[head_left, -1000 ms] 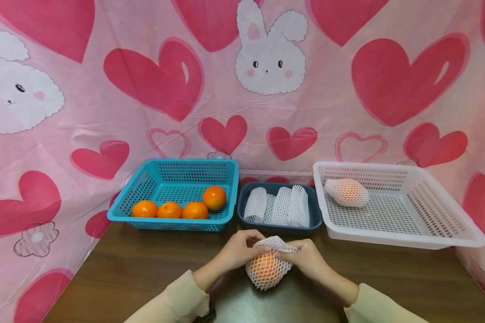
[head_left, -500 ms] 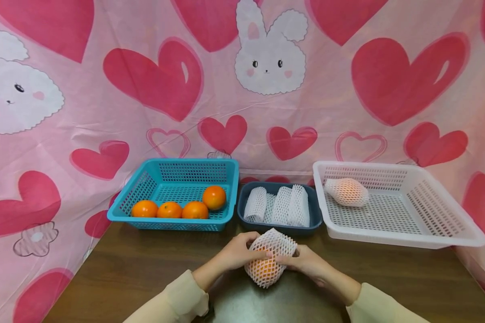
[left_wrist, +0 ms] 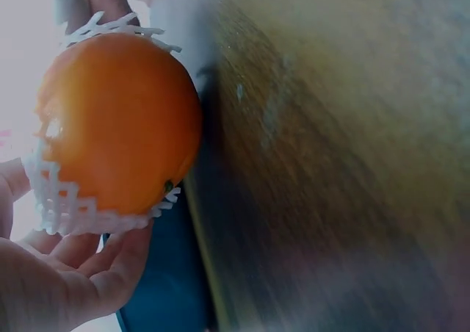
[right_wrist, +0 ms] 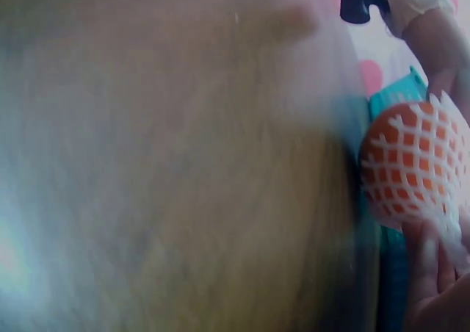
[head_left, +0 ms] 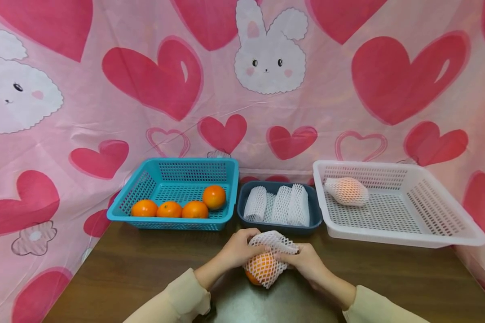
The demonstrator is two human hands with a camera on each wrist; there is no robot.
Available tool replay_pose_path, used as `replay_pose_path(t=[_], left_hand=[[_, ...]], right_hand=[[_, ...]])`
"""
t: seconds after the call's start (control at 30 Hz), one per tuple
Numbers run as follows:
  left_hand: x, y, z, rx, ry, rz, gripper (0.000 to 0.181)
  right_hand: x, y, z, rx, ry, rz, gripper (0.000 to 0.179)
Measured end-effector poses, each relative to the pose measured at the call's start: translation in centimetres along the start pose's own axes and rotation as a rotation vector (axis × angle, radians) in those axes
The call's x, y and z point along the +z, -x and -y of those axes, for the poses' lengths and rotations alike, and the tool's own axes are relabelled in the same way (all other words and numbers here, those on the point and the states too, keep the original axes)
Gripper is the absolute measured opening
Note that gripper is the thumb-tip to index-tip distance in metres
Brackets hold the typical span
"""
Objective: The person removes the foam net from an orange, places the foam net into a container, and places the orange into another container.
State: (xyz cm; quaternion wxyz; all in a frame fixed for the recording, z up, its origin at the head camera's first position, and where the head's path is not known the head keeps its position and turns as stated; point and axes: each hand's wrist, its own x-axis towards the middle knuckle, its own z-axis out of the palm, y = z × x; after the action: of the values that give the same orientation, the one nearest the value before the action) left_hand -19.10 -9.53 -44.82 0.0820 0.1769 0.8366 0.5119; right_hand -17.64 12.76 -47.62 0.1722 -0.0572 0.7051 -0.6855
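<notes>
An orange (head_left: 259, 268) sits partly inside a white foam fruit net (head_left: 275, 242), held over the near middle of the table. Its lower left side shows bare in the head view, and in the left wrist view a broad bare face of the orange (left_wrist: 121, 119) stands out of the mesh. My left hand (head_left: 237, 249) grips net and orange from the left, thumb across the front. From the right, my right hand (head_left: 307, 264) pinches the net's side with the thumb in front. The right wrist view has the mesh (right_wrist: 418, 159) stretched over the fruit.
At the back left a teal basket (head_left: 119, 211) holds several bare oranges. The small dark blue tray (head_left: 283, 228) behind my hands has several folded foam nets (head_left: 284, 206). A white basket (head_left: 404, 237) at the back right holds one netted orange (head_left: 347, 192). A patterned cloth hangs behind.
The orange's lower left side has come bare of the net, which covered it before. The net's top end opened out, then bunched toward the right hand. Both hands stay at the fruit.
</notes>
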Motion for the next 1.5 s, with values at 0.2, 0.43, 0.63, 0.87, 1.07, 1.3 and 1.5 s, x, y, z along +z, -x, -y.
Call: replay_pose_path(t=[0.2,0.43,0.63,0.87,1.07,1.3,1.5], left_hand=[[-0.1,-0.2,0.4,-0.033,-0.026,-0.025,0.016],[-0.3,-0.2,0.3,-0.027,-0.010,-0.012,0.020],[-0.5,0.0,0.0,-0.098,-0.035,0.097,0.037],[-0.5,0.0,0.1,-0.090,-0.043,0.111,0.035],[-0.5,0.1,0.2,-0.066,-0.002,0.072,0.027],[-0.3,0.2,0.3,-0.070,0.070,0.021,0.026],[-0.4,0.3,0.3,-0.091,0.013,0.050,0.040]], right_hand=[[0.5,-0.1,-0.1,0.093,-0.141,0.098,0.052],[0.8,-0.2,-0.3,0.132,-0.226,0.097,0.052],[0.7,-0.2,-0.4,0.098,-0.257,-0.016,0.044],[0.6,-0.1,-0.7,0.103,-0.318,0.166,0.046],[0.6,-0.1,-0.4,0.096,-0.282,0.147,0.044],[0.5,-0.2,0.5,0.036,-0.087,0.037,0.039],[0.3,-0.4,1.1,-0.006,0.003,0.012,0.042]])
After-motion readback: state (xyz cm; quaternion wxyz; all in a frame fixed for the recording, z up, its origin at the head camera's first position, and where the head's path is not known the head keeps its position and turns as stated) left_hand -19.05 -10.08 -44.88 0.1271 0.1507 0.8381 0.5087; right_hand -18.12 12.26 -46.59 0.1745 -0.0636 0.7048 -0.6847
